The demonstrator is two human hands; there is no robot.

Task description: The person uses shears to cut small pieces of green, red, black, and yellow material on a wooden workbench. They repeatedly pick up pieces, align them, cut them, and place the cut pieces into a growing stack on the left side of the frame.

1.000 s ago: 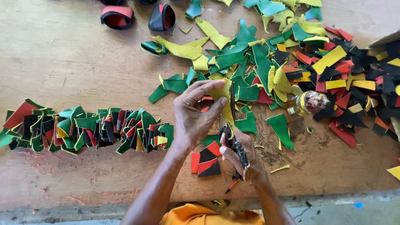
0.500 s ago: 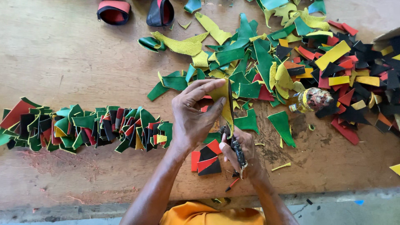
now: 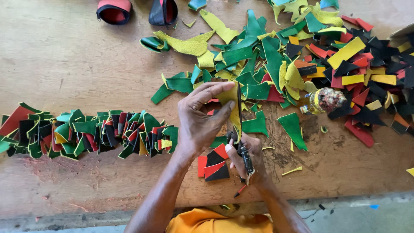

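Observation:
My left hand (image 3: 199,118) pinches a yellow leather scrap (image 3: 230,103) between thumb and fingers, above the wooden table (image 3: 64,56). My right hand (image 3: 248,157) grips the handles of black scissors (image 3: 240,129), whose blades point up and away along the scrap. Under my hands lies a small stack of cut red and black pieces (image 3: 213,164). To the left stretches a long row of folded green, black, red and yellow pieces (image 3: 86,131).
A big heap of green, yellow, red and black leather offcuts (image 3: 310,56) covers the table's right and far side. A small bottle (image 3: 321,101) lies among them. Two rolled pieces, red and black (image 3: 138,11), sit at the far edge. Small yellow slivers (image 3: 292,171) lie near the front edge.
The scissor blades have moved farther up along the yellow scrap; my hands stay in the same place over the cut pieces.

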